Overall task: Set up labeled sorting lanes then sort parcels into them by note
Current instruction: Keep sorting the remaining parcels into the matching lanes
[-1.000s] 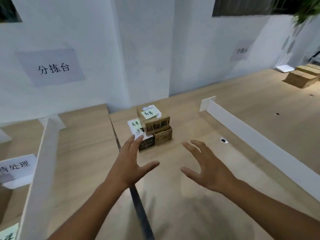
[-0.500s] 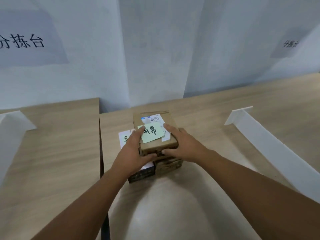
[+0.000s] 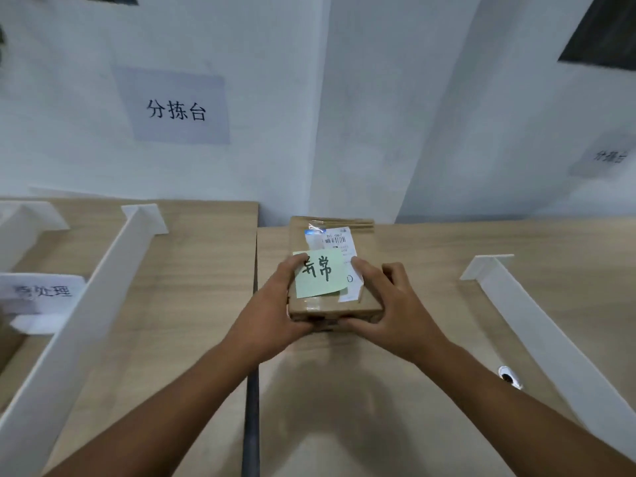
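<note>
Head view, sole entry

Item: parcel (image 3: pixel 323 304), brown cardboard, flat. It sits over the right-hand desk (image 3: pixel 430 256), toward the back edge and just beside the seam (image 3: pixel 252 390) where this desk meets its left neighbour. The long axis runs away from the person, toward the wall. Whether it is clear of the surface or resting on something beneath cannot be told.

Attached: green note (image 3: pixel 320 275) on the near half of the lid, handwritten, its first character partly under a thumb. A white shipping label (image 3: pixel 335 239) lies behind it and partly under it.

Left hand (image 3: pixel 272 311): grips the near left corner, thumb on the note.

Right hand (image 3: pixel 389 304): grips the near right corner, fingers curled over the lid.

Lanes: left divider (image 3: pixel 86 304) stands on the neighbouring desk, with a lane label (image 3: pixel 43 290) beyond it at the far left, its first character blurred. Right divider (image 3: pixel 537 325) stands well apart on the right.

Judgement: the labelled lane lies left across the seam and the left divider, so the left hand leads and the parcel must be carried over that wall, not slid
</note>
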The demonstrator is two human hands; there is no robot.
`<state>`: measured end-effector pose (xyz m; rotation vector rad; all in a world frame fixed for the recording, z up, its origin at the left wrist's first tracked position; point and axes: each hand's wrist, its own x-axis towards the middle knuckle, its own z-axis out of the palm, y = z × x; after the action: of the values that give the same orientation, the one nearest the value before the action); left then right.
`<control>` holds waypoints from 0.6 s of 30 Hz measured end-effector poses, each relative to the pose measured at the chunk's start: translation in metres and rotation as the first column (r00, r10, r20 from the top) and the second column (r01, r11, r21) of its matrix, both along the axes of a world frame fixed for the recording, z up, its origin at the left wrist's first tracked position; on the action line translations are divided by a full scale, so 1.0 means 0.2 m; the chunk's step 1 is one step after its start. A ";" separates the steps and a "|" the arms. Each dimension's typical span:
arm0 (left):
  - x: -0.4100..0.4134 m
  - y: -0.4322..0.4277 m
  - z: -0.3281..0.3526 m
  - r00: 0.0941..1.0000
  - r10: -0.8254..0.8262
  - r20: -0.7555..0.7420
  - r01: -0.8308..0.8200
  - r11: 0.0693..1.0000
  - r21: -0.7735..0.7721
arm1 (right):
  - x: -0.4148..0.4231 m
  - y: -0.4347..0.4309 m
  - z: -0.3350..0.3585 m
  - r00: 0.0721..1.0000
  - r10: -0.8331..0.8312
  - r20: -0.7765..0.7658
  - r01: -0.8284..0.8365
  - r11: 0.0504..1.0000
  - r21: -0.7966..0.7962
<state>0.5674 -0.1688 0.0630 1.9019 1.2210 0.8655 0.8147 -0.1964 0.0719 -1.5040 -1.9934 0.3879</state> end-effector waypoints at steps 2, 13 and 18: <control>-0.16 -0.26 0.13 0.999 0.006 0.041 -0.008 0.999 0.051 | -0.14 -0.22 0.16 0.998 0.063 0.016 -0.063 0.997 0.042; -1.26 -1.89 0.58 0.954 0.300 0.001 -0.293 0.931 0.216 | -1.26 -1.50 0.61 0.938 0.345 0.038 -0.346 0.920 0.184; -1.74 -2.45 0.67 0.918 0.387 -0.090 -0.361 0.907 0.218 | -1.77 -1.97 0.60 0.903 0.429 -0.031 -0.406 0.873 0.271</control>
<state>0.2191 -0.6578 0.1976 1.9332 1.6744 1.1111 0.4611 -0.5898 0.1919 -0.8735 -2.1949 0.3451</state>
